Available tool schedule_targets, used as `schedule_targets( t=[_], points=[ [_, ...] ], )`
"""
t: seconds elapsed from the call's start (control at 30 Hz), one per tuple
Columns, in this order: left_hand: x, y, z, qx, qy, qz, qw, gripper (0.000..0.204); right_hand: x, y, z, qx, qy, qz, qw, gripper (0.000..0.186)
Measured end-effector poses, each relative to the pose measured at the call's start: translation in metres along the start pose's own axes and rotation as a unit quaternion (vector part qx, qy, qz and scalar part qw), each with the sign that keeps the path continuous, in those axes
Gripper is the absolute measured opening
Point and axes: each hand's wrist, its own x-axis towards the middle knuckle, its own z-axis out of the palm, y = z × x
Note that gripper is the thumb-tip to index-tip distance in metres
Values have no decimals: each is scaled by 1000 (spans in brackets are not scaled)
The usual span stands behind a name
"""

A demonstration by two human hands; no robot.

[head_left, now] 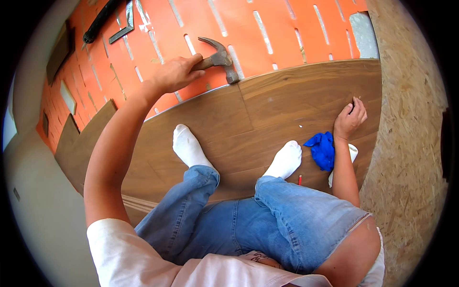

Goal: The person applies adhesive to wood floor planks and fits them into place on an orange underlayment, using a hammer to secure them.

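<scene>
Pale-dashed orange underlay [282, 38]; wood-grained brown planks [296, 98]; grey-brown hammer [220, 58]; blue cloth [322, 150]

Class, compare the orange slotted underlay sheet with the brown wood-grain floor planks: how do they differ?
The orange slotted underlay sheet is bright; the brown wood-grain floor planks are darker. The sheet has pale, elongated slots; the planks show grain and seams. Both lie flat.

Bright, fairly even light covers the plank floor [296, 103], its source hard to tell. Past the floor's far edge, the orange underlay [239, 24] looks vivid, its slots glaring pale. White socks [189, 146] verge on washed-out. Fisheye distortion bows the floor's edges; black vignetting swallows the picture's corners.
</scene>
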Motion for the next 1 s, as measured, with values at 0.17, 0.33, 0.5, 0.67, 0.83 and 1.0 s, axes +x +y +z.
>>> schedule_targets(
  t=[0.17,0.33,0.5,0.67,0.83,1.0],
  points=[
    [-1,0,1,13,15,15,1000,32,-1,-6,0,15,1,3,1000,27],
    [17,9,-11,21,10,2,1000,35,2,-3,-10,16,-19,13,1000,27],
    [37,-8,-2,-68,110,-18,991,33,-8,-4,-26,17,-56,-14,998,30],
    [66,4,-21,-124,151,-57,979,29,-39,-5,-83,115,-130,7,985,31],
    [98,-12,-32,-100,197,-26,975,28,-85,-19,-149,107,-275,-56,954,54],
    [110,-11,-46,13,185,-18,982,25,-94,-13,-148,157,-308,39,938,67]
  ],
)
